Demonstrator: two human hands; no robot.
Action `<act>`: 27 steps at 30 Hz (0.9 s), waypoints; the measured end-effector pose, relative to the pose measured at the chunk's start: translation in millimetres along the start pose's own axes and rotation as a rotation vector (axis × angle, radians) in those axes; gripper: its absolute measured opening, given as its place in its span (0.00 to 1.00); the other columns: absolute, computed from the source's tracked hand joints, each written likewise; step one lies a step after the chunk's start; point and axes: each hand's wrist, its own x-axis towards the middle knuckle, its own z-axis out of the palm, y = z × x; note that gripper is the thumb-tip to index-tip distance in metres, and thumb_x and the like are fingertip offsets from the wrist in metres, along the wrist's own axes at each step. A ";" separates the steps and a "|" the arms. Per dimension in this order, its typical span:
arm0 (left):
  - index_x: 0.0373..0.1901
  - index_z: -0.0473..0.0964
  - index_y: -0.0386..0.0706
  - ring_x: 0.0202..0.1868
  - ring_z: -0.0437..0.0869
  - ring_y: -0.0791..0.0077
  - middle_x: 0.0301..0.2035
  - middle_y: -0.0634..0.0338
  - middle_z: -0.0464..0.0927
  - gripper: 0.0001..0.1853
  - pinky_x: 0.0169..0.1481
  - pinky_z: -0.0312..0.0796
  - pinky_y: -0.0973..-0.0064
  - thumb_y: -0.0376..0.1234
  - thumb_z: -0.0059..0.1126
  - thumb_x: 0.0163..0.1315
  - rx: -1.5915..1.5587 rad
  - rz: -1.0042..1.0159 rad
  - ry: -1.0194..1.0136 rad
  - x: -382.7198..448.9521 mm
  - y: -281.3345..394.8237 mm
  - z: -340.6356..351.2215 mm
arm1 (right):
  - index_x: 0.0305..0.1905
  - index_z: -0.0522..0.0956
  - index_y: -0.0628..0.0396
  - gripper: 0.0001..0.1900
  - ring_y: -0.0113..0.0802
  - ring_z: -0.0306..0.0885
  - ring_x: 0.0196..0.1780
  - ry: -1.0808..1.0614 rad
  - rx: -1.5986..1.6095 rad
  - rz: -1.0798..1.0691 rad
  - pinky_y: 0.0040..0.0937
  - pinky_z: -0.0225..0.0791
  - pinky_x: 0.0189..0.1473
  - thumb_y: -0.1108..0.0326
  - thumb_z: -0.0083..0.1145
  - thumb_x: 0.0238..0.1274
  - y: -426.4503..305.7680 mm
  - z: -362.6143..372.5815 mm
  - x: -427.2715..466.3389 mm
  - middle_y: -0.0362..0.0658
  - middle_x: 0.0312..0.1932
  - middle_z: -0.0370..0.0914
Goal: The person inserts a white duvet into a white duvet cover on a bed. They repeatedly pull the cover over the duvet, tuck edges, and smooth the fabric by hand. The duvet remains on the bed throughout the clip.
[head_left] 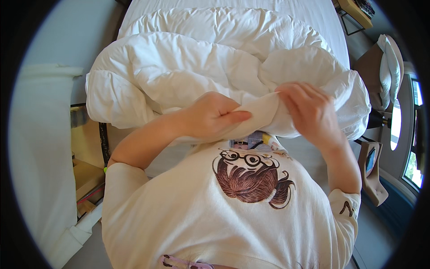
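Before me a thick white duvet [188,60] lies bunched in puffy folds across the near end of the bed. My left hand [215,114] is closed on a flap of white fabric at the duvet's near edge, thumb pointing right. Gripped by its fingertips, the same flap [260,109] stretches up to my right hand [307,107], which is slightly blurred. Between the two hands the fabric hangs in a short, slanted band just above my printed T-shirt. The fingers' undersides are hidden.
A white sheet [235,4] covers the bed beyond the duvet. To the right stand a chair with a cushion [389,74] and a beige padded seat [373,175] near a window [413,164]. At left, white cloth [43,134] hangs beside a shelf holding a cardboard box [87,176].
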 end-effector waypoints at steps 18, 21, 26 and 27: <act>0.35 0.79 0.36 0.35 0.81 0.69 0.33 0.57 0.81 0.07 0.42 0.72 0.75 0.31 0.63 0.59 -0.013 -0.086 0.102 -62.6 -60.8 -4.2 | 0.30 0.78 0.61 0.10 0.19 0.58 0.19 -0.547 0.563 0.685 0.26 0.54 0.21 0.65 0.58 0.63 8.9 -5.5 -42.1 0.36 0.12 0.64; 0.34 0.78 0.35 0.33 0.80 0.67 0.31 0.56 0.80 0.04 0.41 0.71 0.75 0.27 0.60 0.59 0.103 0.074 0.270 -72.7 -41.9 -14.8 | 0.46 0.79 0.59 0.19 0.23 0.67 0.20 -0.534 0.620 0.586 0.26 0.60 0.24 0.53 0.61 0.60 7.4 -3.9 -37.8 0.38 0.17 0.71; 0.29 0.75 0.37 0.29 0.76 0.69 0.27 0.59 0.77 0.02 0.33 0.68 0.76 0.25 0.58 0.59 0.084 0.261 0.449 -88.2 -0.4 -26.1 | 0.60 0.75 0.48 0.32 0.48 0.80 0.29 -0.799 0.516 0.241 0.34 0.69 0.33 0.41 0.61 0.55 4.2 5.6 -19.6 0.49 0.26 0.81; 0.29 0.75 0.37 0.29 0.76 0.68 0.27 0.59 0.76 0.02 0.33 0.68 0.76 0.24 0.58 0.59 0.106 0.282 0.497 -83.5 3.9 -25.8 | 0.56 0.78 0.49 0.30 0.47 0.79 0.29 -0.928 0.494 0.254 0.35 0.68 0.32 0.40 0.60 0.54 3.0 9.5 -15.7 0.49 0.24 0.80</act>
